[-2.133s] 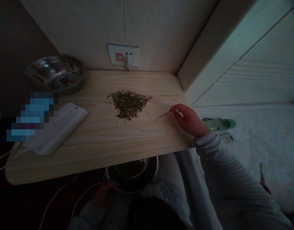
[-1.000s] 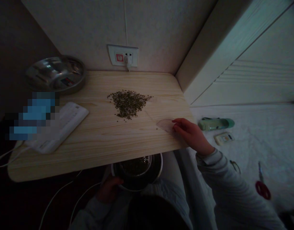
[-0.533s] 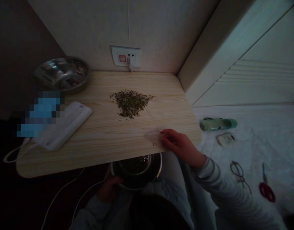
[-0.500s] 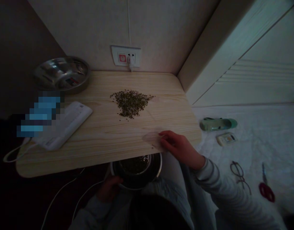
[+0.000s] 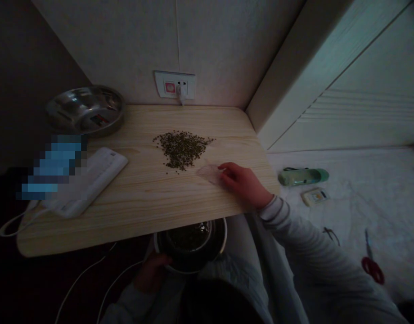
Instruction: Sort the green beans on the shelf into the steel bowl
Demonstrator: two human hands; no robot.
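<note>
My right hand is closed on the edge of a thin clear plastic piece, perhaps a scraper or lid; its exact kind I cannot make out. The piece is over the wooden tabletop, just to the lower right of a loose pile of small dark green beans. Down in my lap, below the table's front edge, sits a round metal bowl with dark contents. My left hand grips its left rim, the thumb lying over the edge; the other fingers are in shadow.
On the wooden table stand a steel basin, a white power strip and a blurred-out phone. A wall socket is behind. On the white sheet to the right lie a green bottle, a small packet and red-handled scissors.
My right hand has moved away from the table's front edge, toward the bean pile, with the clear plastic piece. My left hand stays on the bowl. The view has shifted slightly.
</note>
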